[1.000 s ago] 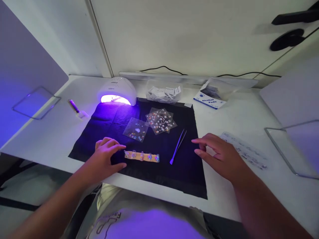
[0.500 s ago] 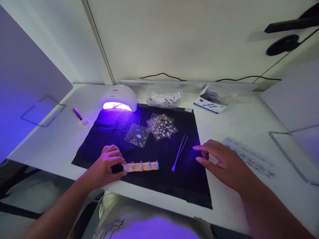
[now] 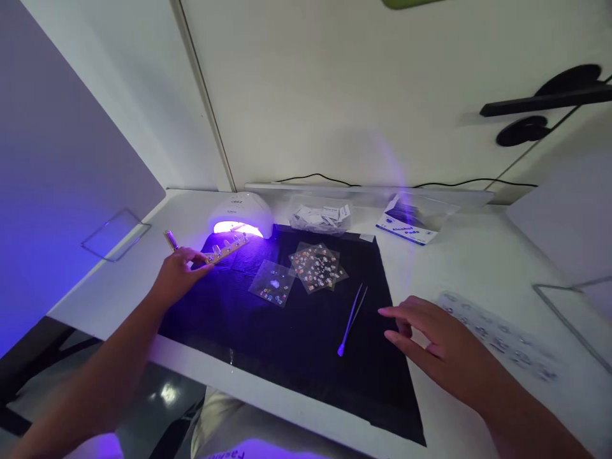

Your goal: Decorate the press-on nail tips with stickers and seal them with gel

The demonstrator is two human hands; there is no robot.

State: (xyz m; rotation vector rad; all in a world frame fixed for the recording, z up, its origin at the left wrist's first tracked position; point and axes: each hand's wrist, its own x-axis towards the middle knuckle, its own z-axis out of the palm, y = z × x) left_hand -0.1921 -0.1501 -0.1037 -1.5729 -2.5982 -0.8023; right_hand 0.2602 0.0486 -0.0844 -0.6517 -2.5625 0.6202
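Observation:
My left hand [image 3: 179, 274] pinches one end of a narrow wooden strip [image 3: 228, 250] that carries several decorated false nails in a row. The strip is raised off the black mat [image 3: 287, 344], its far end close to the glowing mouth of a white nail lamp [image 3: 248, 207]. Over the mat's right edge hovers my right hand [image 3: 425, 338], holding nothing, its index finger and thumb apart. Left of that hand lie tweezers [image 3: 350, 325] on the mat. Sticker sheets [image 3: 318, 268] and a single clear sheet with charms [image 3: 272, 284] lie mid-mat.
Along the back stand a clear tub of white packets [image 3: 320, 217] and an open alcohol pads box [image 3: 406, 223]. A tray of clear gems [image 3: 497, 335] lies at right. Behind my left hand is a small tube [image 3: 170, 240]. A wire frame [image 3: 574, 319] stands far right.
My left hand has lifted the nail strip off the mat and carried it left and away from me to the lamp. My right hand keeps its pose; the camera view has shifted.

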